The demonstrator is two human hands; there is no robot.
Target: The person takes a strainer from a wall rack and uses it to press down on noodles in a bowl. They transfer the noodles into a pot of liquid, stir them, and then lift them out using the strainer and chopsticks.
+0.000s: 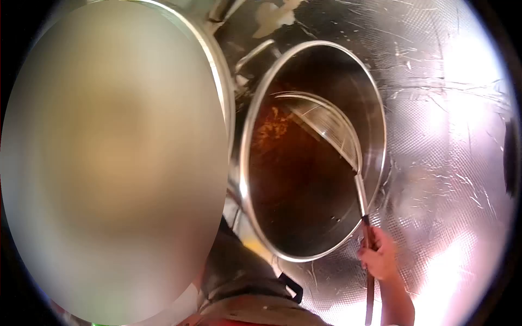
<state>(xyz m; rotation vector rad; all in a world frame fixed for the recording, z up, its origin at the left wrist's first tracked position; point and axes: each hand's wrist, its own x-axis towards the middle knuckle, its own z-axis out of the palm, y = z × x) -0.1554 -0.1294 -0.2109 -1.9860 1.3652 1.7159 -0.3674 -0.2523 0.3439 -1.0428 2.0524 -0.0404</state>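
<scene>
My right hand [380, 254] is closed around the dark handle of a large mesh strainer [331, 127], low on the right. The strainer's round metal-rimmed head is tilted inside a deep metal pot [244, 185], over dark brown liquid [299, 185]. Orange-brown bits [273, 124] show in the liquid at the left, beside the strainer. My left hand does not show.
A large blurred oval covers the left side, with a metal rim [220, 81] along its right edge. Crinkled, foil-like metal sheeting [424, 163] lies right of the pot. Dark clothing [239, 266] shows below. A metal loop handle [254, 54] is at the pot's upper left.
</scene>
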